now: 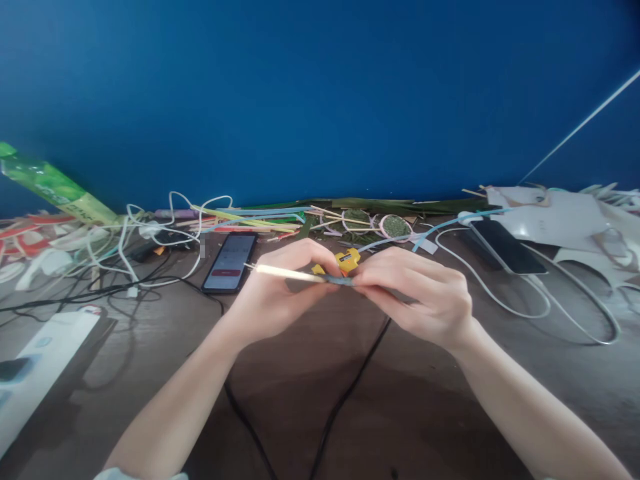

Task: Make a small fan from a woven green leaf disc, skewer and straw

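The thin pale yellow stick point(286, 273) lies almost level, with its free tip pointing to the left. The left hand point(278, 297) is closed around its middle, and the right hand point(416, 295) pinches its right end, above the brown table point(430, 407).

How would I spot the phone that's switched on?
Start at the big blue wall and drop to the brown table below it. Just beyond the left hand, which holds a pale stick, lies a phone, flat on the table. Its screen glows with a red bar, while the other phone, far right, is dark.
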`<state>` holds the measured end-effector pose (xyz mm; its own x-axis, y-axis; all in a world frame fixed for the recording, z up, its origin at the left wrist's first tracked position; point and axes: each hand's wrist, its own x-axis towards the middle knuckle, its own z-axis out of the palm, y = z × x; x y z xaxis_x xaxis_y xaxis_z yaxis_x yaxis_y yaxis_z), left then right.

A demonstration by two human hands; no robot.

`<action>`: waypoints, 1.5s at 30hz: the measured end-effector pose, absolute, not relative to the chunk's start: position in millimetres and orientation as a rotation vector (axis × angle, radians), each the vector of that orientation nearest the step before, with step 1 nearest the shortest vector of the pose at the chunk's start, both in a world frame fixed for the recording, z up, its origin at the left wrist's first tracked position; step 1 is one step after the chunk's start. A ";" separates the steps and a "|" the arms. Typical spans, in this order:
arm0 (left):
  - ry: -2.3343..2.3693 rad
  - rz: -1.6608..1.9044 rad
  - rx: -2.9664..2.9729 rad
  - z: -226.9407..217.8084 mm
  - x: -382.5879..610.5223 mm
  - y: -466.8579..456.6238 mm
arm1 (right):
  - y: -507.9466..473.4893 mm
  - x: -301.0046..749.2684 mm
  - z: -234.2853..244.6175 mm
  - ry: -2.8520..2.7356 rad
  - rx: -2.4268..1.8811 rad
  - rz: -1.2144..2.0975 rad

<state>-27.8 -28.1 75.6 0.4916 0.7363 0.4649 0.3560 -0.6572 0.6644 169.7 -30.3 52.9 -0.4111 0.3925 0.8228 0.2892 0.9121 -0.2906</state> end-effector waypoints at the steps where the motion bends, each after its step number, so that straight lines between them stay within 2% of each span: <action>1: 0.895 1.042 2.251 75.1 -27.3 -28.3 | -30.0 169.7 52.6 -2.023 -0.486 0.102; 7: 0.945 0.954 2.186 73.1 -31.4 -23.1 | -27.1 171.4 52.1 -2.021 -0.473 -0.019; 12: 0.925 0.720 2.052 69.8 -49.3 -7.3 | -25.2 173.0 48.6 -2.038 -0.480 -0.046; 16: 1.132 0.613 1.874 73.5 -52.0 -6.4 | -23.3 173.0 44.6 -2.057 -0.464 -0.087; 19: 1.044 0.475 1.690 78.7 -43.9 -11.9 | -21.2 172.8 41.7 -2.079 -0.438 -0.145; 23: 0.933 0.587 1.587 78.6 -33.1 -15.2 | -19.7 172.9 39.1 -2.123 -0.407 -0.227; 31: 1.108 0.787 1.629 71.4 -26.3 -20.0 | -21.0 174.9 37.3 -2.127 -0.418 -0.316; 45: 1.049 0.822 1.554 69.9 -23.1 -19.7 | -21.3 172.7 36.6 -2.074 -0.433 -0.283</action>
